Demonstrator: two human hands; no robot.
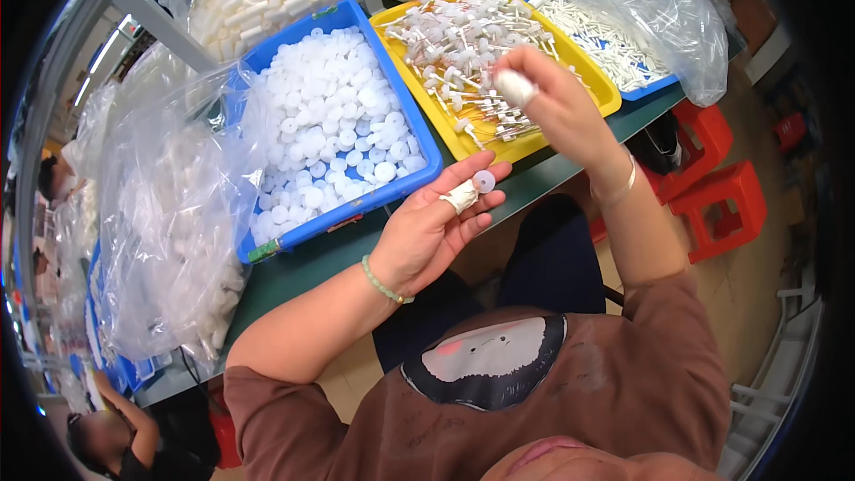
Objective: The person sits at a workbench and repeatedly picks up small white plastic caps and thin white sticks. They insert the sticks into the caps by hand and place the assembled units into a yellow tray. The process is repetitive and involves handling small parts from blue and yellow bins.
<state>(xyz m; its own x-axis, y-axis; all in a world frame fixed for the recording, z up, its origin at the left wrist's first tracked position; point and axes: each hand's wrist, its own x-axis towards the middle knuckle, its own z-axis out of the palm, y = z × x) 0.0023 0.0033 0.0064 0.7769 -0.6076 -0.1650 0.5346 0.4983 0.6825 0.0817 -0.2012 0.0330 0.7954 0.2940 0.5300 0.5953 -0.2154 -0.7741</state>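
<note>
Over tabletop [294, 281], near edge: left hand [420, 230], pinching one white disc [484, 182]. Above yellow tray [601, 96]: right hand [557, 102], fingers curled, hold unclear. Step, apparently: picking pins [481, 22]; next calls for bringing one discward.

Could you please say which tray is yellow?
The middle tray, with the right hand over it; the left tray and right tray beside it are blue.

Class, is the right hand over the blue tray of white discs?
No, the right hand is over the yellow tray.

disc [484, 182]: smooth plastic | blue tray [361, 205]: glossy plastic | left bag [147, 200]: shiny plastic
</note>
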